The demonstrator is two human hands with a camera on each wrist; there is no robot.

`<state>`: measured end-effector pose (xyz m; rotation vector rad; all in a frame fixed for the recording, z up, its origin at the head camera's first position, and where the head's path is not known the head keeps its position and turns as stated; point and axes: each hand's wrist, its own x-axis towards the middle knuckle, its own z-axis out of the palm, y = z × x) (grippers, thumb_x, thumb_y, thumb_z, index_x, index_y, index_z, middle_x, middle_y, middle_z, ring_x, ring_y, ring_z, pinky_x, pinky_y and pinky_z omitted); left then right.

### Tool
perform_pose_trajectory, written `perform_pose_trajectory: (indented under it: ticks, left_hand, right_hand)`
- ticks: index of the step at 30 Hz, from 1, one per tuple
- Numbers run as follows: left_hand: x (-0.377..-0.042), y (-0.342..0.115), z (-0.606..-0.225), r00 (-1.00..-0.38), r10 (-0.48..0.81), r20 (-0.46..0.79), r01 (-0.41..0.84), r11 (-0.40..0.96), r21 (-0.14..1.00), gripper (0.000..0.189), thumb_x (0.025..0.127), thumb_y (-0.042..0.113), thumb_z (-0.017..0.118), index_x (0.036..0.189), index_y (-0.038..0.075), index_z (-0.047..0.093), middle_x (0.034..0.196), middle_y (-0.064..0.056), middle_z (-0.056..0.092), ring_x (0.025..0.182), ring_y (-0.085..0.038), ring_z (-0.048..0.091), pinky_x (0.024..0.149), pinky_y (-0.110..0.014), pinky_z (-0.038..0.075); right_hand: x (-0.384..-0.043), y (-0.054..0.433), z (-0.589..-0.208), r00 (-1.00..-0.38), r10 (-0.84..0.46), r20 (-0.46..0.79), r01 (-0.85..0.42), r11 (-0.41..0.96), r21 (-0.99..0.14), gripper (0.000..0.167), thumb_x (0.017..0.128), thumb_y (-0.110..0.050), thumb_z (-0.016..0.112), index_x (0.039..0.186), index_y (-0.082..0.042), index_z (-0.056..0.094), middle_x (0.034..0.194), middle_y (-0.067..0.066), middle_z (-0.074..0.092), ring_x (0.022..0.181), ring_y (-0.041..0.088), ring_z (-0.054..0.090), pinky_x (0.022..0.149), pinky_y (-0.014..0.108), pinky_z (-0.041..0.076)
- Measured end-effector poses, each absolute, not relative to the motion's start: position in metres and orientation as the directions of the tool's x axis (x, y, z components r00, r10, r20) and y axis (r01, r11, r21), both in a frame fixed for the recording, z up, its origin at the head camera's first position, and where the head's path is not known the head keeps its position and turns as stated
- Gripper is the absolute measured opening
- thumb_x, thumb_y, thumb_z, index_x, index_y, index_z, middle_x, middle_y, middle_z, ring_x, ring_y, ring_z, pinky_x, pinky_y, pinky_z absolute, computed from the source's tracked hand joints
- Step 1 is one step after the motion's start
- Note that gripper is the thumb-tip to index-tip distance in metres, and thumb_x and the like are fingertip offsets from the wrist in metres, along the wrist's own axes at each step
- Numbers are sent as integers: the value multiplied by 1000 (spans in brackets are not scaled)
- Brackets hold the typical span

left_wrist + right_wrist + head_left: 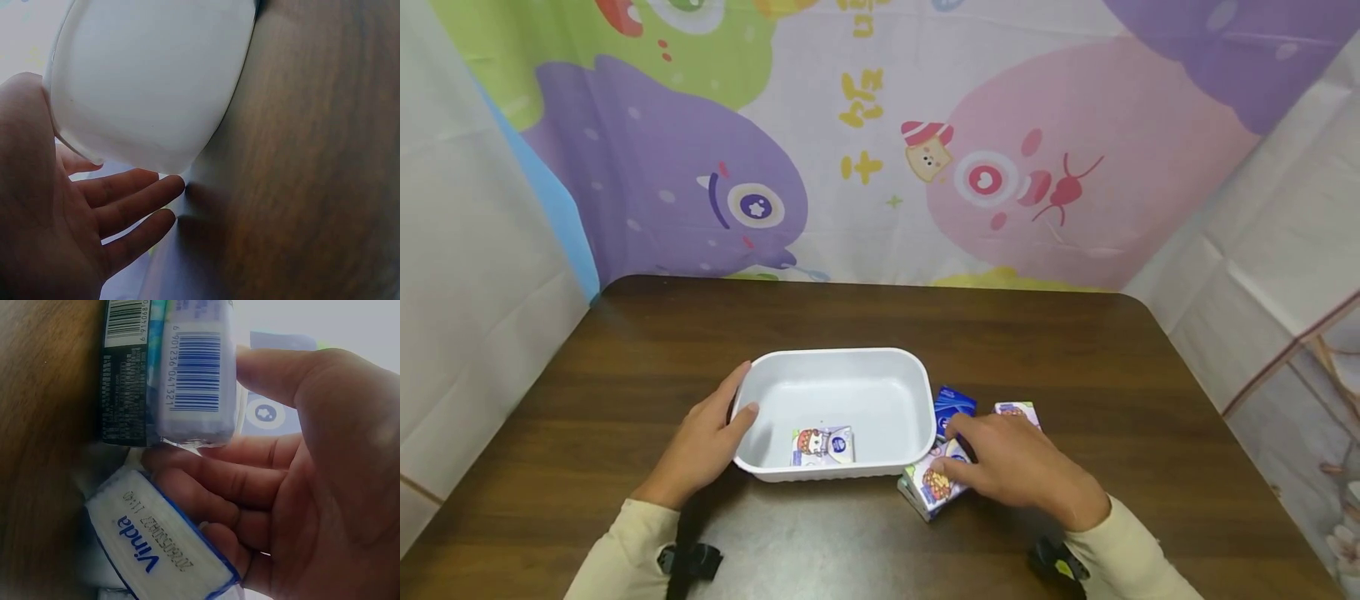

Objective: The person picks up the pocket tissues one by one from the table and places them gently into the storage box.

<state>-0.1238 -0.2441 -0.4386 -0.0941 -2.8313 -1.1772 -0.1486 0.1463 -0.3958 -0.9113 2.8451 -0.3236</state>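
Observation:
A white plastic tray [842, 396] sits on the table with one tissue packet [822, 447], printed with a cartoon figure, lying inside. My left hand [703, 446] holds the tray's left end, thumb over the rim and fingers along the outer wall. At the tray's near right corner, my right hand [1022, 462] grips a lilac tissue packet [195, 381], thumb on top and fingers curled at its end. Against that packet's underside lies a dark-green packet [125, 394]. A blue packet [953, 402] lies just beyond the right fingers, and a Vinda packet [159, 544] is beside them in the right wrist view.
Another printed packet [1018, 410] shows partly behind the right hand. The brown wooden table [655, 333] ends at a cartoon-printed curtain [865, 225] along the back. Pale fabric walls [1225, 250] flank both sides.

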Motion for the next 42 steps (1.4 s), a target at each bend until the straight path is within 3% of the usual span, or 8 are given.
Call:
perform_pose_trajectory:
  ticks: [7, 18, 42]
  left_hand:
    - [-125, -246, -441, -993, 31, 111, 101, 705, 702, 62, 105, 28, 49, 159, 11, 26, 154, -22, 39, 135, -42, 45, 105, -61, 38]
    - [-127, -246, -440, -992, 33, 120, 107, 712, 694, 62, 105, 27, 50, 159, 10, 27, 153, -23, 40, 135, -42, 45, 105, -60, 38]
    - [-125, -245, -438, -994, 33, 101, 94, 708, 700, 62, 105, 29, 49, 159, 10, 26, 154, -23, 38, 136, -42, 44, 105, -61, 37]
  right_hand:
    - [-153, 151, -398, -795, -605, -51, -557, 760, -334, 40, 88, -58, 69, 108, -24, 67, 72, -17, 53, 65, 5, 49, 62, 28, 43]
    - [-160, 159, -400, -758, -652, 20, -583, 663, -469, 37, 88, -54, 72, 104, -22, 67, 78, -17, 56, 69, 4, 51, 64, 27, 46]
    - [-160, 163, -397, -753, -658, 2, -527, 601, -601, 32, 87, -54, 73, 100, -26, 66, 74, -15, 59, 66, 5, 55, 58, 27, 48]
